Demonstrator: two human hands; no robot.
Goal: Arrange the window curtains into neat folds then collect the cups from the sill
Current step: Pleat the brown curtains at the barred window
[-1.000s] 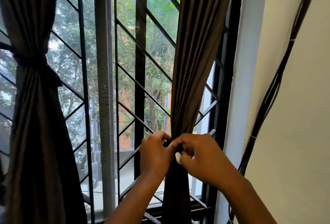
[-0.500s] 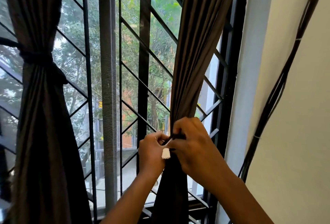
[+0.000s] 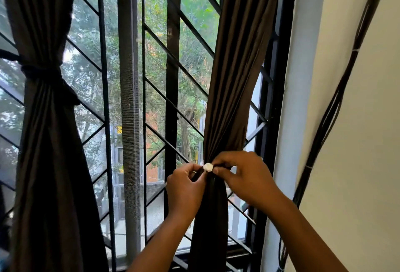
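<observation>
Nearest to you, both forearms rise from six o'clock and meet just right of centre, around five o'clock. Your left hand (image 3: 184, 187) pinches a dark tie-back band (image 3: 198, 175) between thumb and fingertips, its fingers curled on the band. Your right hand (image 3: 244, 176) is curled round the gathered waist of the right curtain (image 3: 233, 89), thumb and forefinger pinching at a small white tab (image 3: 208, 167) where the band's ends meet; whether that tab is a fastener or a label you cannot tell.

The right curtain falls from one o'clock into narrow folds, bunched tight at your hands and hanging straight below them. It looks gathered, with the tie not yet fastened.

Farther off at nine o'clock, the left curtain (image 3: 49, 141) is already cinched by its own dark tie (image 3: 43, 74) and hangs in even pleats, so that half reads as done.

Behind both stand the black window grille (image 3: 173, 76) with its diagonal bars and a grey mesh panel (image 3: 128, 98), then trees and buildings outside. At three o'clock a bundle of black cables (image 3: 337, 102) runs up the pale wall (image 3: 357, 163).

What remains, by my judgement: secure this tie, then gather the cups. No cups show anywhere, and the sill at the bottom edge is barely in view.

No brand, label text or other writing is readable.
</observation>
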